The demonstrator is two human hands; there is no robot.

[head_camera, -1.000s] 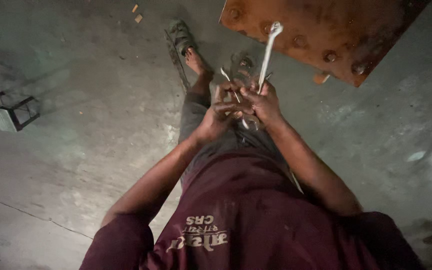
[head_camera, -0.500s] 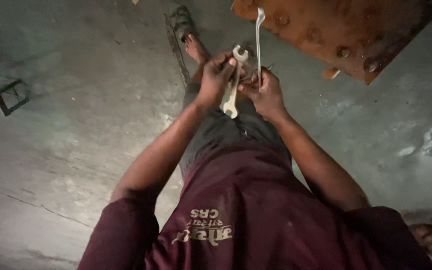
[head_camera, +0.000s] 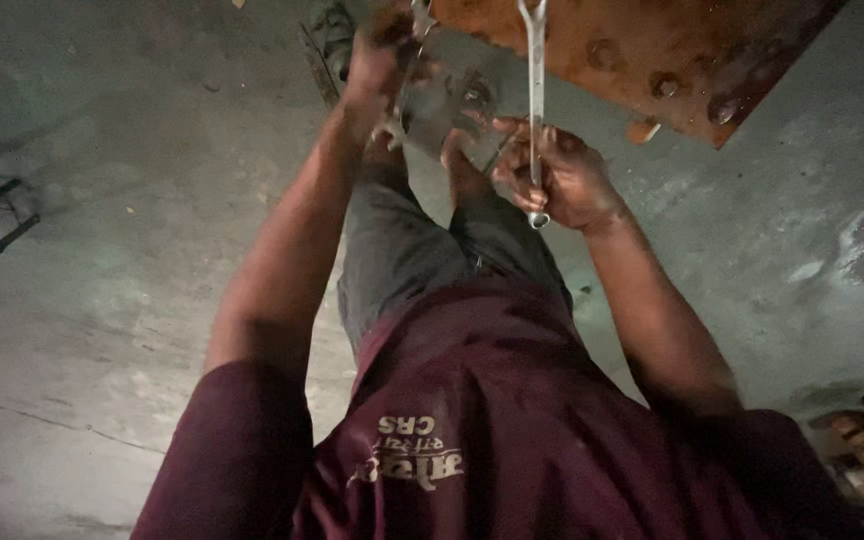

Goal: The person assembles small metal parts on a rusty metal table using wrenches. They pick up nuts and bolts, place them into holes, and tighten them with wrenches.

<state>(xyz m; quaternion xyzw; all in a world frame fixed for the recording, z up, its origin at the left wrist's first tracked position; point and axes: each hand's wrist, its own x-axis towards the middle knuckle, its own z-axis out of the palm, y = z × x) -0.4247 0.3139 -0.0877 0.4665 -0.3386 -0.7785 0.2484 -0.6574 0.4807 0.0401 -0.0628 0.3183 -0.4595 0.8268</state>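
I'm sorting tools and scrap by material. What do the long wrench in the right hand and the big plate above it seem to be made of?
Wrench: probably bright steel, with a pale silvery sheen along its slim shank. Plate: likely iron or steel, its surface orange-brown and blotchy like rust, with rounded bolt heads. The right hand grips the wrench's lower end.

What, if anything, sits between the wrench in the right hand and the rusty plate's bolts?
Nothing visible does. The right hand grips the wrench, whose shaft already runs up over the rusty plate; its top end leaves the frame. The left hand is off to the side.
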